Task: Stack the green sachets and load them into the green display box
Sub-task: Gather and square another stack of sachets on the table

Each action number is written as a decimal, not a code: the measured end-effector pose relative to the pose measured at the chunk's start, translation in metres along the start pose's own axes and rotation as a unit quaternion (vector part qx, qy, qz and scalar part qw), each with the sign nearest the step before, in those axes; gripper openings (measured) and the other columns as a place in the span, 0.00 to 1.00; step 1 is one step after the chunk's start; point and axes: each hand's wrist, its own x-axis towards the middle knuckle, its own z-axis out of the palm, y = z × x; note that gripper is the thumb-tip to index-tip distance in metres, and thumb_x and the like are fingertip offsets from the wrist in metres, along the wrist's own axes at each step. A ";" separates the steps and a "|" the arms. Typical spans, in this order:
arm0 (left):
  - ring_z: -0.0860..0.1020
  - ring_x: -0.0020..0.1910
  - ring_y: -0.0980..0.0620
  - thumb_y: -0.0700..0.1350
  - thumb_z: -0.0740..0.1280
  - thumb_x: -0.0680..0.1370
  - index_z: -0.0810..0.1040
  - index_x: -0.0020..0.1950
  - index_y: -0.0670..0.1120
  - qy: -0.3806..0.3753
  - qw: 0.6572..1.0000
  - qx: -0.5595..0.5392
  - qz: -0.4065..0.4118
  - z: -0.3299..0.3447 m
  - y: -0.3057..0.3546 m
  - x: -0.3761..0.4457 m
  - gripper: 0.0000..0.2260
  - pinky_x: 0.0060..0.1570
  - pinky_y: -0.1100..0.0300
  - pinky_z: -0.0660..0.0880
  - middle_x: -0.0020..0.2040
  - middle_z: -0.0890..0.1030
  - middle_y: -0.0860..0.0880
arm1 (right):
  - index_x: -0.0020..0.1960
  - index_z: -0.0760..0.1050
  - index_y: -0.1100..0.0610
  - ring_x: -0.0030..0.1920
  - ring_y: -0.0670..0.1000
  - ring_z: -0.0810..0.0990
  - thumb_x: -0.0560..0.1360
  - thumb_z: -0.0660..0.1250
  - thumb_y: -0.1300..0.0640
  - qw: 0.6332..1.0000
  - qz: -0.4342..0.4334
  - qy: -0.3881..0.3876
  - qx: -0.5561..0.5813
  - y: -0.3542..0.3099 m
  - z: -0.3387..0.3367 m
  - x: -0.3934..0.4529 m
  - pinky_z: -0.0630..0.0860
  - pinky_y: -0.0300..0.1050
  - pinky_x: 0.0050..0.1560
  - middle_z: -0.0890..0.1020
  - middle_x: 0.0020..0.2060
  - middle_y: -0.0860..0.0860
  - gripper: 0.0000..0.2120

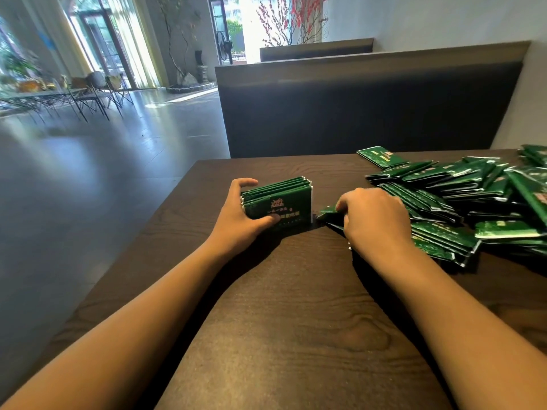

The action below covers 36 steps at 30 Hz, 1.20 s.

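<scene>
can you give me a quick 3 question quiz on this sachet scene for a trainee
1. True or false: the left hand holds a stack of sachets standing on edge on the table.
2. Where does the loose pile of sachets lie?
A. to the person's right
B. on the floor
C. on the bench
3. Fill in: the right hand has its grip on a ____ at the near edge of the pile.

Key:
1. True.
2. A.
3. Sachet. The green display box is not in view.
</scene>
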 end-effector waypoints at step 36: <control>0.84 0.54 0.52 0.32 0.78 0.72 0.58 0.75 0.52 -0.082 0.994 -0.060 0.047 0.007 0.012 -0.009 0.41 0.50 0.60 0.81 0.59 0.77 0.45 | 0.80 0.44 0.37 0.78 0.68 0.50 0.76 0.63 0.61 0.962 -0.147 -0.113 0.202 -0.044 0.025 -0.011 0.68 0.60 0.70 0.42 0.79 0.40 0.43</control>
